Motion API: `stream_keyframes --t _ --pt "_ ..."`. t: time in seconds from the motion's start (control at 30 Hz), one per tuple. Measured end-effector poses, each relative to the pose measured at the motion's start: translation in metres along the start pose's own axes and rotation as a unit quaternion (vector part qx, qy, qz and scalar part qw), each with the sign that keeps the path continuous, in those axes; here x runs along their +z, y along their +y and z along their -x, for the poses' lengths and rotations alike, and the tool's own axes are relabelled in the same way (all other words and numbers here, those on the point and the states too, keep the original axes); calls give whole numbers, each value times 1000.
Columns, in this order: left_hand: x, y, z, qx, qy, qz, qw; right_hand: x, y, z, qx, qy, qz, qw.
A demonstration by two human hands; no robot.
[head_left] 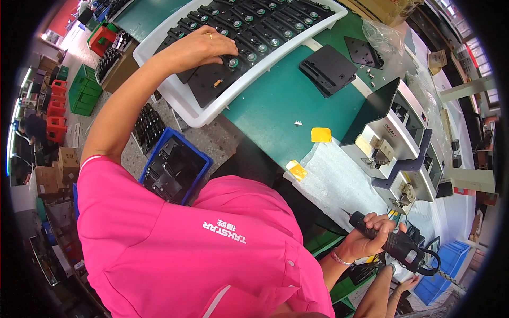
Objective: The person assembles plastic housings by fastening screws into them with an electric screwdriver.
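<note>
On green bench: left hand (199,47) lies palm-down, fingers spread, on black parts (249,26) in white tray (175,98). Right hand (368,238), near bench edge, is closed around black electric screwdriver (389,241), tip pointing up-left toward white foam sheet (334,183).

- Left hand (199,49): fingertips hidden among the black parts (249,29) in the white tray (212,108); whether the grip has closed on one cannot be told.
- White tray: far end cut off by the picture's upper edge.
- Electric screwdriver (389,241): middle of the body covered by the right hand (366,238); bit tip too small to make out.
- Small metal piece (298,123) on the green counter (275,100): too small to identify.
- Blue crate (177,167): near corner hidden behind the pink shirt (196,254).
</note>
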State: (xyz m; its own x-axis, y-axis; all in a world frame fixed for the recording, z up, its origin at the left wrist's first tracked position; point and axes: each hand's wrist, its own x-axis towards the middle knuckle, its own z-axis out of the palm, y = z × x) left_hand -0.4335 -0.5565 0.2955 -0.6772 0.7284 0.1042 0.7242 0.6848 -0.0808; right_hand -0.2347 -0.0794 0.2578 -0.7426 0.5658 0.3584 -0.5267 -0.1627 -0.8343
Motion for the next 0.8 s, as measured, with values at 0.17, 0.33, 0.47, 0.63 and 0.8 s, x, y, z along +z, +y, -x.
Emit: stream_keyframes --t 0.17,0.33,0.47,0.63,0.8 --pt "-9 -1 -2 2 8 45 999 5 2 -1 -1 1 -10 1000" --pt "-12 0 -4 -22 7 82 996 5 1 1 4 0 -4 1000" --pt "-13 5 -5 -31 -5 85 996 1 0 2 -7 7 4 1000" --pt "-33 15 -17 8 10 48 999 -1 0 -1 14 31 -16 999" --pt "-86 71 -58 124 35 -65 990 -1 0 -3 4 28 -30 999"
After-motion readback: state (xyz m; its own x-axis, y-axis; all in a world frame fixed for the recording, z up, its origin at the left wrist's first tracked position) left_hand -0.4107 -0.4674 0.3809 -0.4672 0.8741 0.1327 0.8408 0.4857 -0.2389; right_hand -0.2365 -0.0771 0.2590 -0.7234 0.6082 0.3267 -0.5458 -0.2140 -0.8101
